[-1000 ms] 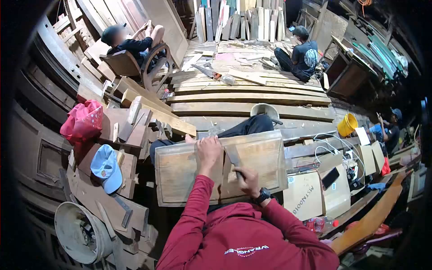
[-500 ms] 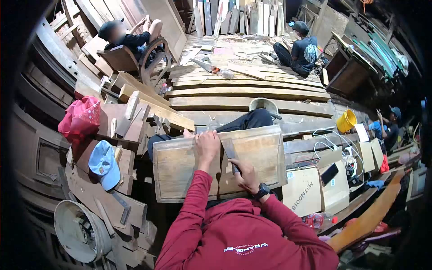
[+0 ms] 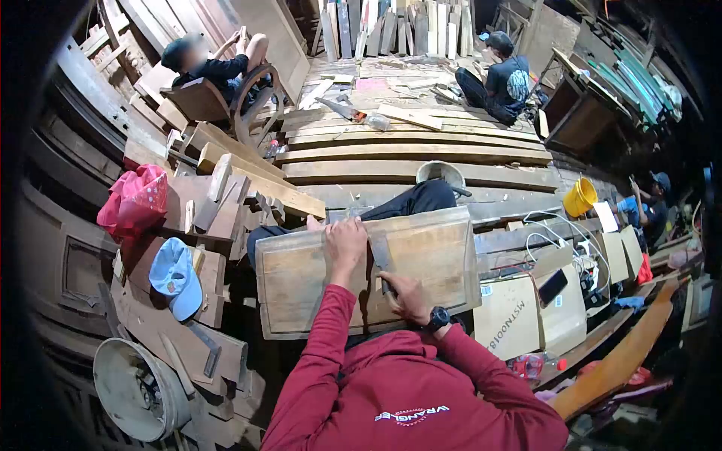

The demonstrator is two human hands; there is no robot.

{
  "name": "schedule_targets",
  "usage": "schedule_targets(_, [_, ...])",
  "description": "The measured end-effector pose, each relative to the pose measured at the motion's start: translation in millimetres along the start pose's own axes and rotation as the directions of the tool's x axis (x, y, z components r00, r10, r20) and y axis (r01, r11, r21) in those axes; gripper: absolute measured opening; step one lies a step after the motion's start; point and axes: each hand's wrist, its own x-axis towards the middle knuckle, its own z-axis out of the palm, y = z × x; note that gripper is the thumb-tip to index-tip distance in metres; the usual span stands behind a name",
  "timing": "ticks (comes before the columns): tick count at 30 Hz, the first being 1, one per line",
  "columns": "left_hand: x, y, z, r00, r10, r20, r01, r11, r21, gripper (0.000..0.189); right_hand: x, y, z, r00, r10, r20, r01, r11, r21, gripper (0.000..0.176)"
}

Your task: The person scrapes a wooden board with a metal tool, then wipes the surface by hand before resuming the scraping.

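A wooden panel [image 3: 429, 255] with light raised fields and a dark strip down its middle lies across my lap. At its far edge, my left hand [image 3: 346, 246] has its fingers bent over the rim and grips it. My right hand [image 3: 408, 298] is closed around the dark handle of a putty knife [image 3: 381, 255]. The flat blade points away from me and lies over the panel just right of the dark strip, a short way from my left hand.
Wood blocks, a light blue cap [image 3: 175, 276], a pink bag [image 3: 135, 201] and a white bucket [image 3: 139, 391] are on my left. Cardboard [image 3: 505, 319] with a phone [image 3: 553, 288] lies right, near a yellow bucket [image 3: 580, 197]. Three people sit farther off; planks [image 3: 414, 152] lie ahead.
My right hand and the putty knife have shifted slightly toward me and left along the panel. My left hand keeps its place on the far edge.
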Motion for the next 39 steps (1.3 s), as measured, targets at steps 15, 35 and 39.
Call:
schedule_targets(15, [7.0,-2.4,-9.8,0.995,-0.047,0.09,0.044,0.998,0.039,0.044,10.2,-11.3,-15.8,0.979,0.194,0.058,-0.196,0.98,0.035,0.039])
schedule_targets(35, [3.3,-0.2,-23.8,0.999,-0.001,0.035,-0.005,0.987,0.158,0.046,-9.6,9.8,-7.4,0.988,0.032,-0.151,-0.015,0.993,0.113,0.039])
schedule_targets(39, [0.2,-8.6,-12.4,1.0,0.006,0.022,-0.008,0.996,0.09,0.047,4.5,1.1,-0.6,0.987,0.081,-0.138,-0.079,0.997,0.018,0.043])
